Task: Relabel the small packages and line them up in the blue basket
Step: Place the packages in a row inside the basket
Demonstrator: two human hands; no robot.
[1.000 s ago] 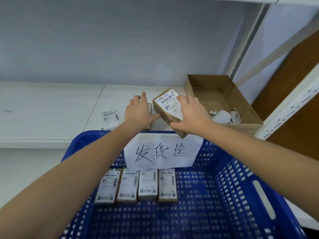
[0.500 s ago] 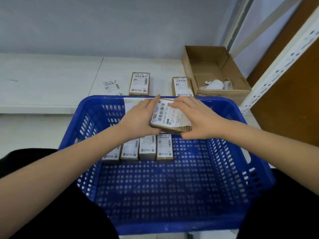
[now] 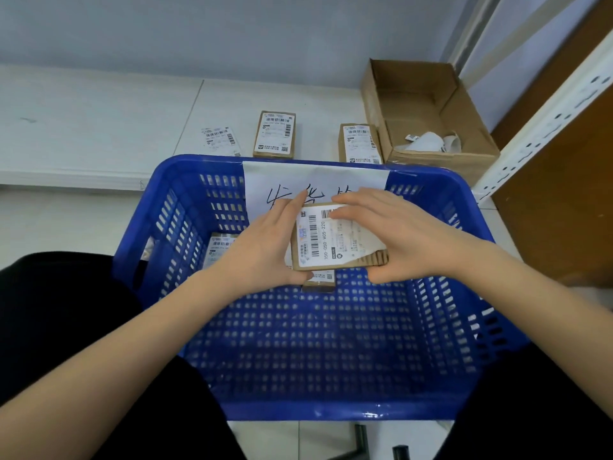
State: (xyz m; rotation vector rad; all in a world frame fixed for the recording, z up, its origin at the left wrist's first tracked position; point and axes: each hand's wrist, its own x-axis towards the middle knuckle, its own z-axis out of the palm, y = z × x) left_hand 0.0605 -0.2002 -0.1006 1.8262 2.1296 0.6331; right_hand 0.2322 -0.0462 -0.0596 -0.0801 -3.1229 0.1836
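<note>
Holding a labelled package point(image 3: 335, 239) over the blue basket point(image 3: 325, 413), your left hand point(image 3: 262, 247) grips its left edge; your right hand point(image 3: 398, 234) lies spread across its label, thumb beneath.

Glossy perforated plastic basket point(image 3: 428, 405); matt cardboard package point(image 3: 374, 258) bearing smooth paper label point(image 3: 335, 239).

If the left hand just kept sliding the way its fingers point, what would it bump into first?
The left hand points up and away, toward the far wall of the blue basket. It would most likely meet the handwritten paper sign taped there first, though depth is hard to judge from this one view.
</note>
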